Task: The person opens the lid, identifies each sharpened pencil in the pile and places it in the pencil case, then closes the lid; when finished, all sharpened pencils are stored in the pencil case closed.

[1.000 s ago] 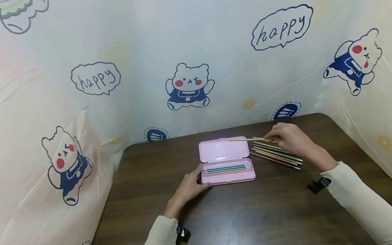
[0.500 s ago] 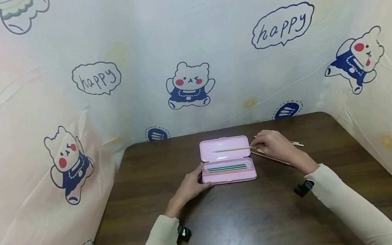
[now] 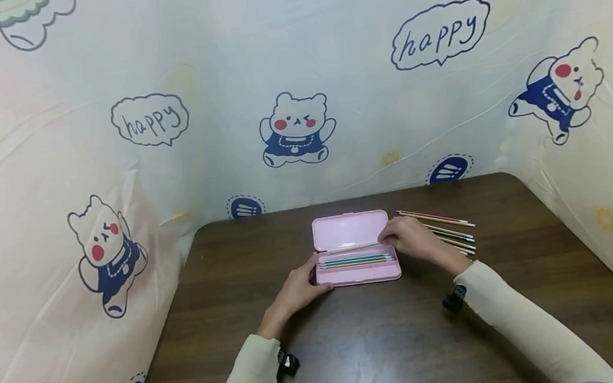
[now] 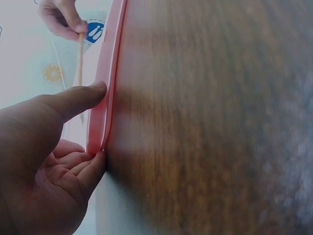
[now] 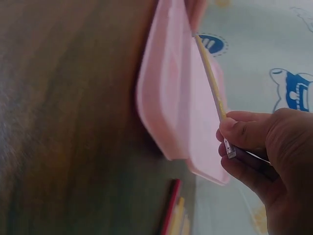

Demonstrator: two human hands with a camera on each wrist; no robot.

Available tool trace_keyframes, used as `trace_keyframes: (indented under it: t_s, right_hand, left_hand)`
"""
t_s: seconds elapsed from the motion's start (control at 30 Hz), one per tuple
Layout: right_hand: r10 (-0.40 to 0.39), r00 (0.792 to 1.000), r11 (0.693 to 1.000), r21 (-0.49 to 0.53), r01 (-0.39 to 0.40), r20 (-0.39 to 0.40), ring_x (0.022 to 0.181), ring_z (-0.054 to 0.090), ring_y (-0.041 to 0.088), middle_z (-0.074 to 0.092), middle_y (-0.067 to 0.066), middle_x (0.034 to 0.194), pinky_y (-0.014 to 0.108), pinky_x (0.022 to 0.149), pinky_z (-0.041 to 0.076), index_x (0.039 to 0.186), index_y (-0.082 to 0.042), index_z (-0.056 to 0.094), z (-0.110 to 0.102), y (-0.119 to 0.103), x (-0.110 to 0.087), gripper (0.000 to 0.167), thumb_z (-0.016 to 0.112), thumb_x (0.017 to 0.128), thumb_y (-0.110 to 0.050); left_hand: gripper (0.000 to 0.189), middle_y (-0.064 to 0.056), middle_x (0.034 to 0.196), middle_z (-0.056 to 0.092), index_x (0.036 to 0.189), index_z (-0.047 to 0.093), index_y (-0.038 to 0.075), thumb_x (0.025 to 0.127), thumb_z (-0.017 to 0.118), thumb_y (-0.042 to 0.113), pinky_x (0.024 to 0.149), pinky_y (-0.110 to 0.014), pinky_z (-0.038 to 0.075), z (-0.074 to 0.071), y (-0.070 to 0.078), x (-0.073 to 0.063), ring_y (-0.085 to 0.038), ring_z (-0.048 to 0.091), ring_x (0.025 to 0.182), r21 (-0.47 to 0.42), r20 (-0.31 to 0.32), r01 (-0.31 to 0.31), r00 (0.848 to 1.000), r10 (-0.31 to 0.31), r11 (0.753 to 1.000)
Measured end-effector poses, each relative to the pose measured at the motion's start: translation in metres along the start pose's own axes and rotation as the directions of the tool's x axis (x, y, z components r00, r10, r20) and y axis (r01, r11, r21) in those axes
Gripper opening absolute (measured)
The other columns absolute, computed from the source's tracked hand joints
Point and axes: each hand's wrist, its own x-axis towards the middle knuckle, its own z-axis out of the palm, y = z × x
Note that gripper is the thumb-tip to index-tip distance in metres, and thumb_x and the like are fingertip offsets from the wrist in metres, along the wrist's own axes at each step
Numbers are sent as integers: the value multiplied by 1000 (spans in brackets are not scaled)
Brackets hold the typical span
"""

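Note:
A pink pencil case [image 3: 343, 231] lies with its lid laid back, and several pencils [image 3: 353, 263] rest side by side in its base. My left hand [image 3: 296, 291] holds the case's left end; in the left wrist view the thumb presses the near wall [image 4: 99, 117] and the fingertips touch the end. My right hand [image 3: 410, 238] pinches a yellow pencil [image 5: 210, 78] near one end between thumb and fingers. That pencil stretches leftward over the hinge side of the case, roughly level with its long edge.
Several loose pencils [image 3: 437, 219] lie on the dark wooden table [image 3: 385, 343] to the right of the case, partly behind the right hand. A printed cloth [image 3: 289, 53] hangs behind the table and at both sides.
My right hand has moved left and toward me from the loose pencils, bringing the yellow pencil from above the lid down to the hinge side. The left hand keeps its hold.

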Motion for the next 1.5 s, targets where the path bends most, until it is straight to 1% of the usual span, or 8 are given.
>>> trace_keyframes:
  t_s: [0.13,0.3,0.43,0.67,0.97,1.13,1.3,1.5]
  right_hand:
    - [21,999,999,33,-22,40,90,75,23,81,7,97,47,86,63,95,-7,84,12,1,2,15,78,90,5]
    - [64,993,997,41,-68,98,88,70,17,80,4,99,45,87,63,98,-10,84,24,2,3,14,77,94,1]
    - [60,993,998,5,-61,104,88,66,14,77,2,99,42,86,61,97,-13,82,32,2,4,14,78,94,-1]
    - [44,993,997,-72,-36,114,96,64,19,74,2,100,41,88,60,100,-11,85,35,0,4,14,77,94,-2]
    - [58,988,994,-96,-44,146,92,62,17,74,3,101,38,85,59,103,-10,85,34,-5,3,12,77,96,-6]
    - [62,989,997,-45,-57,134,93,66,19,75,5,101,41,88,61,104,-8,85,29,-6,3,14,76,95,-2]
    - [125,984,991,23,-129,126,96,70,21,78,8,107,46,94,62,109,-7,84,16,-6,5,17,75,96,-2]
    - [158,985,987,10,-159,74,90,70,21,80,11,107,44,85,64,110,-5,83,-6,3,4,16,75,96,-2]
  left_hand:
    - [95,-12,172,37,170,27,14,96,81,38,123,-51,42,-1,0,1,-31,44,156,-3,1,-1,1000,1,1000]
    - [95,-14,171,38,169,28,10,96,81,39,122,-51,43,-2,-1,2,-31,45,155,6,-1,3,1000,-3,1000]
    - [95,-16,170,39,169,29,8,96,81,38,123,-49,43,-3,0,3,-30,46,155,7,8,16,1000,-16,1000]
    - [95,-15,171,39,169,29,9,96,81,39,123,-49,43,-3,0,4,-30,46,155,2,7,19,1000,-19,1000]
    - [94,-15,170,39,169,31,10,95,82,38,123,-49,43,-3,3,1,-31,46,154,8,6,32,999,-32,999]
    - [95,-16,170,40,168,30,8,95,82,38,123,-49,43,-4,2,1,-30,47,154,15,8,34,999,-34,999]
    - [96,-16,170,40,168,30,6,95,82,39,123,-49,43,-3,1,2,-31,46,154,13,7,33,999,-33,999]
    - [96,-16,170,39,168,30,6,95,82,39,123,-49,42,-3,2,2,-31,45,155,15,10,35,999,-35,999]
